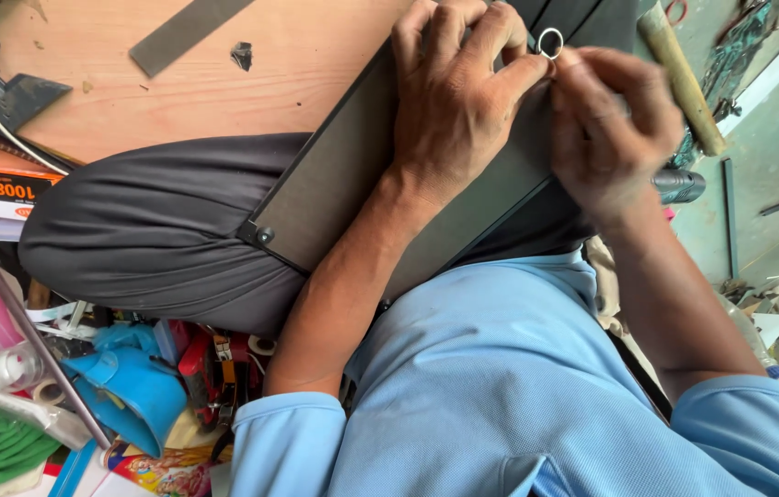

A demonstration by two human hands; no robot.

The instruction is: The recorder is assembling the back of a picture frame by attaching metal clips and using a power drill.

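Note:
A flat dark grey panel (334, 184) with a screw at its corner rests across my raised knee in dark trousers (150, 230). My left hand (454, 101) lies over the panel, its fingers curled around the far edge and the index fingertip touching a small metal ring (550, 42). My right hand (605, 129) is bunched just right of the ring, thumb and fingertips pinching at it from the side. The ring sits at the panel's upper edge between both hands. How it joins the panel is hidden by the fingers.
A plywood sheet (224, 83) with a flat metal strip (185, 33) lies beyond the knee. Left are an orange box (3, 191), a blue plastic funnel (136, 391) and tape rolls. Right are a wooden handle (684, 83), a black cylinder (681, 185) and green floor with scraps.

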